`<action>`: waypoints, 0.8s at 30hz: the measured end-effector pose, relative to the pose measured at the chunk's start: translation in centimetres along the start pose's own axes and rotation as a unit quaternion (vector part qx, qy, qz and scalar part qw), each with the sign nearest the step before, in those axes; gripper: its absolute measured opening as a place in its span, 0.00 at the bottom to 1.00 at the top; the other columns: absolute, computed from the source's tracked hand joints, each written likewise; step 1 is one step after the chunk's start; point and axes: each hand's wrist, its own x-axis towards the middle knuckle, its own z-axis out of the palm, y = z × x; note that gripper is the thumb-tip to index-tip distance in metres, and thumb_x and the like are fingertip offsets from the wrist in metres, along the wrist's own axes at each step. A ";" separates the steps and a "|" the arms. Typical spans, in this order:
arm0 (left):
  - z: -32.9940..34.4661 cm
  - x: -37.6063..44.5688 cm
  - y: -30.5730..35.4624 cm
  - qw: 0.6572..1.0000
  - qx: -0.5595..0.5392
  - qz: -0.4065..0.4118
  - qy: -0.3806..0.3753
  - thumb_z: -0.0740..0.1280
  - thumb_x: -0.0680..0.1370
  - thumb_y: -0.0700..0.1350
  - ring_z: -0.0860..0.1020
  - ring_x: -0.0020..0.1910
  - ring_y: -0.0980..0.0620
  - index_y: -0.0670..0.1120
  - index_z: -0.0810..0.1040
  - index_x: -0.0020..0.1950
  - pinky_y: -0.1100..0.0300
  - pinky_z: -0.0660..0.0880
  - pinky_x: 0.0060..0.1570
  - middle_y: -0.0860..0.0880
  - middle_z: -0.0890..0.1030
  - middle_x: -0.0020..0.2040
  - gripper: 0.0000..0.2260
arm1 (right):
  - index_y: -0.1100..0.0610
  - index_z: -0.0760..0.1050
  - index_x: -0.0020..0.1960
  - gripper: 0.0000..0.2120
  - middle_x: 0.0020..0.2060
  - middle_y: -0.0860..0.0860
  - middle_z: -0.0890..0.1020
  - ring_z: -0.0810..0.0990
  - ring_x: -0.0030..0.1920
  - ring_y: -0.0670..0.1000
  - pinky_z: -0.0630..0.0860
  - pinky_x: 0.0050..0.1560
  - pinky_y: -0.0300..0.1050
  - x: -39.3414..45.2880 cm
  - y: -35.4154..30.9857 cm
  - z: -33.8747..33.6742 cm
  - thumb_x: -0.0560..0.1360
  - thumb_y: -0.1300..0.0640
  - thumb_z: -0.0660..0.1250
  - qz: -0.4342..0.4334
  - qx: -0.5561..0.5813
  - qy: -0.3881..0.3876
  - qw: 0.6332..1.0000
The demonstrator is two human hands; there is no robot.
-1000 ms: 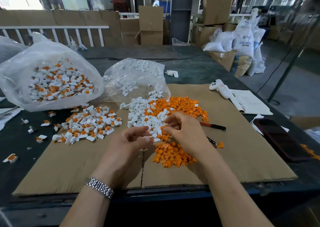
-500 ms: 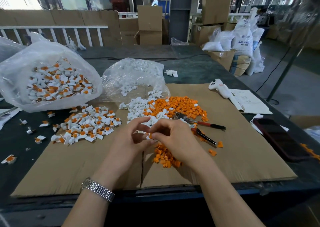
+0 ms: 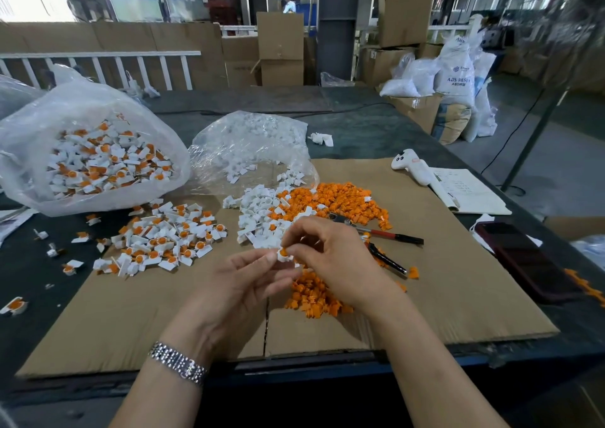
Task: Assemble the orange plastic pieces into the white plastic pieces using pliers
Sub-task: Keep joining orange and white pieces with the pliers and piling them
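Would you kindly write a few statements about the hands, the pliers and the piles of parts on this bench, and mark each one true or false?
1. Both hands hold one white piece with an orange insert between them. True: the left hand and right hand pinch the white piece.
2. The right hand grips the pliers. False: the pliers lie on the cardboard, beyond the right hand.
3. A watch is on the left wrist. True: the watch.
4. The finished pile lies right of the loose orange pieces. False: the finished pile lies left of the loose orange pieces.
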 end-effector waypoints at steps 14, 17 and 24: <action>0.3 -0.4 -0.2 0.988 0.079 0.130 0.021 0.78 0.68 0.37 0.86 0.50 0.44 0.41 0.87 0.47 0.60 0.82 0.50 0.38 0.86 0.48 0.09 | 0.48 0.77 0.47 0.04 0.39 0.43 0.79 0.79 0.40 0.43 0.81 0.44 0.43 -0.3 -1.1 0.7 0.77 0.57 0.69 0.059 -0.030 0.041 0.997; 0.6 -0.6 0.1 0.981 0.112 0.152 0.037 0.79 0.65 0.41 0.87 0.47 0.47 0.45 0.88 0.44 0.62 0.82 0.47 0.42 0.87 0.47 0.09 | 0.49 0.78 0.51 0.04 0.39 0.45 0.79 0.78 0.39 0.43 0.79 0.42 0.38 -0.5 -1.2 0.6 0.78 0.57 0.69 0.070 0.001 0.033 0.997; 0.5 -0.6 0.3 0.990 0.050 0.124 0.032 0.74 0.71 0.34 0.86 0.50 0.42 0.39 0.87 0.49 0.60 0.83 0.48 0.36 0.86 0.51 0.08 | 0.51 0.82 0.56 0.09 0.44 0.44 0.82 0.81 0.46 0.43 0.78 0.51 0.37 -1.0 -0.9 -0.4 0.76 0.59 0.73 0.036 0.046 0.003 0.998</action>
